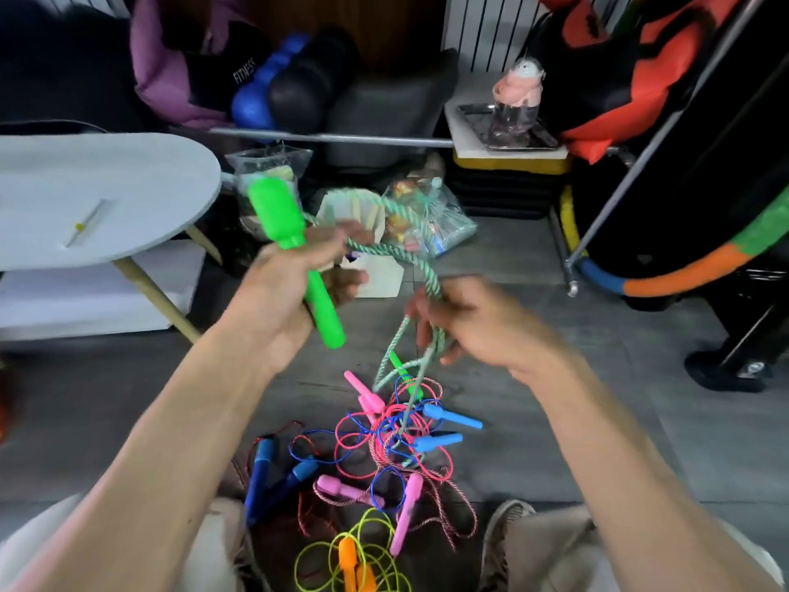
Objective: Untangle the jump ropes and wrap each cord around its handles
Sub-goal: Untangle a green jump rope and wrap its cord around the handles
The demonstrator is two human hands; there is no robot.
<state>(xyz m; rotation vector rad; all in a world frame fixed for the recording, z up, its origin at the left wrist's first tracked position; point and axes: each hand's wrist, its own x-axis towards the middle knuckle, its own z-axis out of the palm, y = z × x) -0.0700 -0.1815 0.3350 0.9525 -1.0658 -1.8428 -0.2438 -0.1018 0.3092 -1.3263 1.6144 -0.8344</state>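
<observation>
My left hand (290, 288) grips a bright green jump-rope handle (294, 258), tilted with its thick end up. A green-and-white twisted cord (410, 245) arcs from that hand over to my right hand (482, 322), which pinches it. From there the cord drops into the tangle (397, 437) on the floor, where a second green handle (405, 373) lies. That pile mixes pink handles (367, 397), light blue handles (452, 416), dark blue handles (260, 472) and pink, blue and red cords. An orange handle (350, 564) with yellow cord lies nearest me.
A grey oval table (106, 194) with wooden legs stands at left. Clear plastic bags (427, 220) and a paper bag lie on the floor behind my hands. A metal rack pole (632, 173) and a black punching bag stand at right. My knees frame the pile.
</observation>
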